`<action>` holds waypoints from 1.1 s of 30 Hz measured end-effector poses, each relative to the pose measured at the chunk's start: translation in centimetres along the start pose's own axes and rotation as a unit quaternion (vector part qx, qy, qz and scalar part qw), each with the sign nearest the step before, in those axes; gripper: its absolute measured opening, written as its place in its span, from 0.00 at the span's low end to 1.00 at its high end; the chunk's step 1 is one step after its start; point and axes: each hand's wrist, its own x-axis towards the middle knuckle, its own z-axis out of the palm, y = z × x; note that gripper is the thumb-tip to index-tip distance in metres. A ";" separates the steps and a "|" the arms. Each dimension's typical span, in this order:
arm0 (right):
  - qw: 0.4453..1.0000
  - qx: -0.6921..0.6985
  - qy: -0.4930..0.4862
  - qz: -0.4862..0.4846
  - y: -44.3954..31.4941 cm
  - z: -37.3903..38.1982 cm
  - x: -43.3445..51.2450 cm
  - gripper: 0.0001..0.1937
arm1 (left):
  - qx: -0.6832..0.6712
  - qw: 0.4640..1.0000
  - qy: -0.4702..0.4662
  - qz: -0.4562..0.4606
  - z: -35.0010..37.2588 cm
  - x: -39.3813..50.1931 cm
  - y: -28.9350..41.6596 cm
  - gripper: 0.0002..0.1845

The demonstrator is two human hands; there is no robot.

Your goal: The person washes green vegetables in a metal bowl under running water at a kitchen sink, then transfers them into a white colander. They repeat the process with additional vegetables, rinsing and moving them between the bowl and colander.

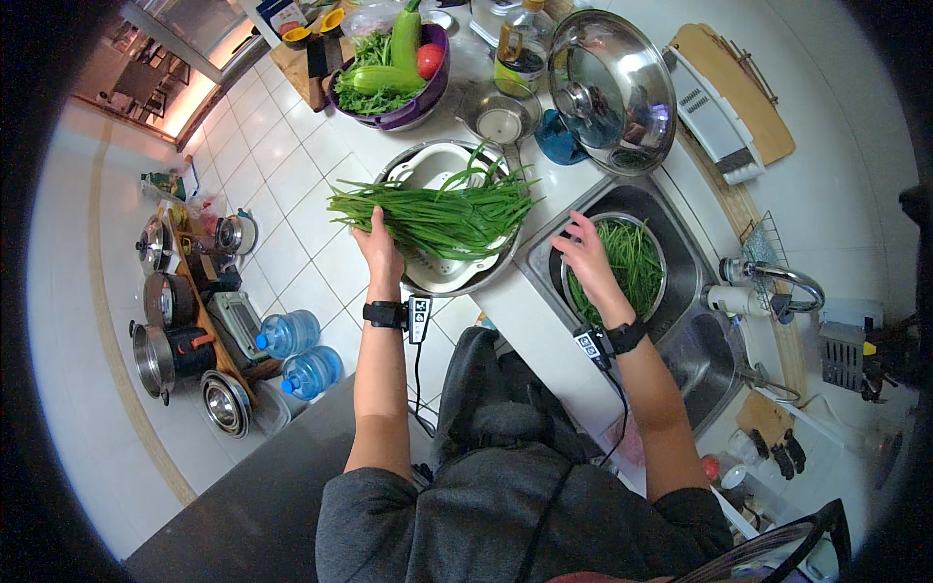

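My left hand grips one end of a bunch of long green leaves, which look like garlic chives. The bunch lies across a white colander set in a round metal basin at the counter's edge. Over the sink's near-left rim, my right hand is raised with fingers apart and nothing in it. Below and beside it, a metal bowl with more green leaves stands in the steel sink.
Beyond the basin are a purple basket of vegetables, a metal strainer, an oil bottle and a large pot lid standing tilted. A faucet rises at the sink's right. Water jugs stand on the floor at left.
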 end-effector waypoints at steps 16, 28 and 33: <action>0.982 0.112 0.098 0.113 12.1 -11.8 -6.2 0.18 | 0.092 0.995 -0.026 -0.022 -3.4 -3.2 -0.1 0.10; 0.984 0.088 0.082 0.131 14.9 -13.3 -5.9 0.15 | 0.261 0.963 0.054 0.027 -4.5 -1.9 -2.2 0.27; 0.983 0.064 0.100 0.142 16.1 -14.5 -5.2 0.14 | 0.286 0.946 0.127 0.084 -4.8 -4.5 -1.7 0.29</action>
